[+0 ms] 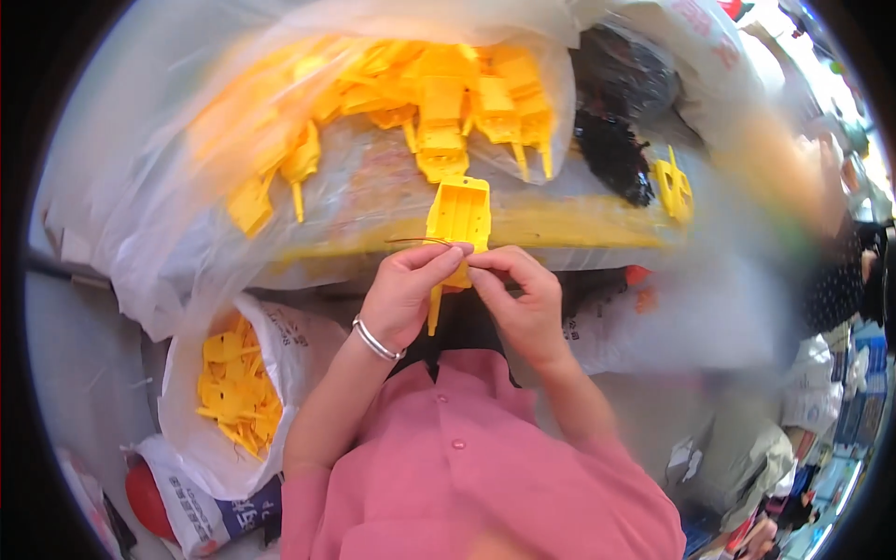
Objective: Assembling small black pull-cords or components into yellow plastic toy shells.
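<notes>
A yellow plastic housing (460, 215) with an open hollow back lies at the near table edge, its narrow prong hanging below my fingers. My left hand (411, 285), wearing a silver bangle, is pinched on a thin dark-red wire (411, 240) that sticks out to the left. Over the housing's lower end, my right hand (523, 299) is closed in a pinch, its fingertips close to the left ones. Whatever sits between the right fingertips is too small to make out. Both hands cover part of the housing.
Many yellow housings (439, 93) spill from a clear plastic bag (149, 187) across the table. Black wire bundles (611, 154) and a loose yellow piece (674, 189) lie to the right. A white sack (294, 373) with yellow parts stands below left; another white bag (691, 317) is right.
</notes>
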### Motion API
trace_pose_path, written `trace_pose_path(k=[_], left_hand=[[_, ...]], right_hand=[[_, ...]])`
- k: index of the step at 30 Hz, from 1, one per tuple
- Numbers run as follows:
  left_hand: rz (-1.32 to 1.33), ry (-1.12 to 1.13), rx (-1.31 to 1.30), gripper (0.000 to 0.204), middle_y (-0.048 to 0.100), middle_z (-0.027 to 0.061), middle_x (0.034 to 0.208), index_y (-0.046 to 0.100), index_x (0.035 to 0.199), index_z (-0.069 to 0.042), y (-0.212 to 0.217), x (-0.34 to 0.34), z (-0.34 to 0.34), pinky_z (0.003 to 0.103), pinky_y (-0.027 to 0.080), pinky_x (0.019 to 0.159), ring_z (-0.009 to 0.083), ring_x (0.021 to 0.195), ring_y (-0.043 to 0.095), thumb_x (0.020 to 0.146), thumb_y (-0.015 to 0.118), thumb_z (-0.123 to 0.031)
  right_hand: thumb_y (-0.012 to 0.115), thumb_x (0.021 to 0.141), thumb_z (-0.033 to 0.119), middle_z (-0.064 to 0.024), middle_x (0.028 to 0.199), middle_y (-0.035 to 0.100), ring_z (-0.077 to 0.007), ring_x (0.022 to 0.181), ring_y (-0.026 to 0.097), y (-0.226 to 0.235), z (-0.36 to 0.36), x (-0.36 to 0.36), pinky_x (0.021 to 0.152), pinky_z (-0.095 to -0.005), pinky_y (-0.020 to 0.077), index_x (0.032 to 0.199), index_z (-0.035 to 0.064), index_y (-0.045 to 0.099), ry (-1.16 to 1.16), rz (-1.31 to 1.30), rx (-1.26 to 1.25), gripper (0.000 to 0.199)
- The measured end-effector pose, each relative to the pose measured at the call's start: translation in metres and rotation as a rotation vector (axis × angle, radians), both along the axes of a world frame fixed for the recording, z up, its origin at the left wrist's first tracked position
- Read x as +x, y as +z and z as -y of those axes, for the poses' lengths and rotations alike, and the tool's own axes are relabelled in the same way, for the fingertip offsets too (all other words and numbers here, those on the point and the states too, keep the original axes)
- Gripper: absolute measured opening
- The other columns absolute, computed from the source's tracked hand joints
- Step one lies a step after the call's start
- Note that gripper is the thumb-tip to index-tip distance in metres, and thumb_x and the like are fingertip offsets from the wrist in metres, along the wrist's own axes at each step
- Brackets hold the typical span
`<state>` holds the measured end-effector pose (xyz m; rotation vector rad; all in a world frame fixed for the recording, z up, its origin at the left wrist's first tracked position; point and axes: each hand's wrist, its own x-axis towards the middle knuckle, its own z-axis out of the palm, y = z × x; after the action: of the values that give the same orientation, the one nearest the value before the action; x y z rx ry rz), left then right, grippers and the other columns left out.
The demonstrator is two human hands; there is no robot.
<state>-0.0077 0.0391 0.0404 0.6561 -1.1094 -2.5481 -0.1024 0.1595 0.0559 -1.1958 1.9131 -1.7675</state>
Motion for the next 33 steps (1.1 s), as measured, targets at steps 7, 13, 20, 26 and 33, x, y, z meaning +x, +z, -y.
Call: trace_pose_path(k=[7, 13, 20, 26, 33], left_hand=[[-0.017, 0.13, -0.033, 0.019, 0.064, 0.004, 0.088, 0.065, 0.095, -0.001, -0.005, 0.012, 0.009, 0.024, 0.048, 0.074, 0.0106, 0.079, 0.06, 0.082, 0.066, -0.015], [0.025, 0.302, -0.287, 0.017, 0.063, 0.003, 0.086, 0.064, 0.093, -0.001, -0.004, 0.019, 0.023, 0.024, 0.048, 0.072, 0.0099, 0.078, 0.058, 0.082, 0.065, -0.014], [0.151, 0.26, -0.625, 0.011, 0.062, 0.0028, 0.082, 0.067, 0.085, 0.001, 0.0, 0.012, 0.009, 0.022, 0.045, 0.072, 0.0091, 0.076, 0.057, 0.079, 0.066, -0.008], [0.095, 0.252, -0.626, 0.009, 0.062, 0.0018, 0.084, 0.065, 0.087, 0.002, -0.006, 0.011, -0.002, 0.019, 0.044, 0.07, 0.0075, 0.075, 0.056, 0.08, 0.065, -0.002], [0.052, 0.219, -0.509, 0.01, 0.062, 0.0013, 0.083, 0.065, 0.089, 0.001, -0.009, 0.003, -0.005, 0.019, 0.044, 0.071, 0.0075, 0.076, 0.056, 0.079, 0.064, -0.001]], right_hand=[[0.06, 0.083, 0.001, -0.0011, 0.082, 0.061, -0.0057, 0.073, 0.055, -0.009, -0.005, 0.0, 0.066, -0.0188, 0.045, 0.094, -0.0012, 0.062, 0.123, 0.387, 0.016, 0.012], [0.058, 0.084, 0.001, -0.0056, 0.085, 0.063, -0.0092, 0.077, 0.059, -0.006, -0.022, -0.022, 0.072, -0.0209, 0.0477, 0.098, -0.0027, 0.06, 0.088, 0.522, 0.023, 0.014], [0.061, 0.081, 0.013, -0.0181, 0.103, 0.059, -0.0306, 0.097, 0.057, 0.001, -0.006, -0.026, 0.082, -0.0341, 0.0455, 0.103, -0.0021, 0.056, 0.039, -0.269, 0.129, 0.027], [0.058, 0.085, 0.008, -0.0034, 0.086, 0.061, -0.0065, 0.078, 0.055, -0.002, 0.007, -0.007, 0.069, -0.022, 0.0459, 0.1, -0.0002, 0.057, 0.227, 0.335, 0.01, 0.017], [0.061, 0.081, 0.006, -0.0055, 0.077, 0.058, -0.0099, 0.07, 0.055, 0.0, -0.002, -0.013, 0.063, -0.0231, 0.0447, 0.086, -0.0008, 0.06, 0.117, 0.189, 0.016, 0.009]])
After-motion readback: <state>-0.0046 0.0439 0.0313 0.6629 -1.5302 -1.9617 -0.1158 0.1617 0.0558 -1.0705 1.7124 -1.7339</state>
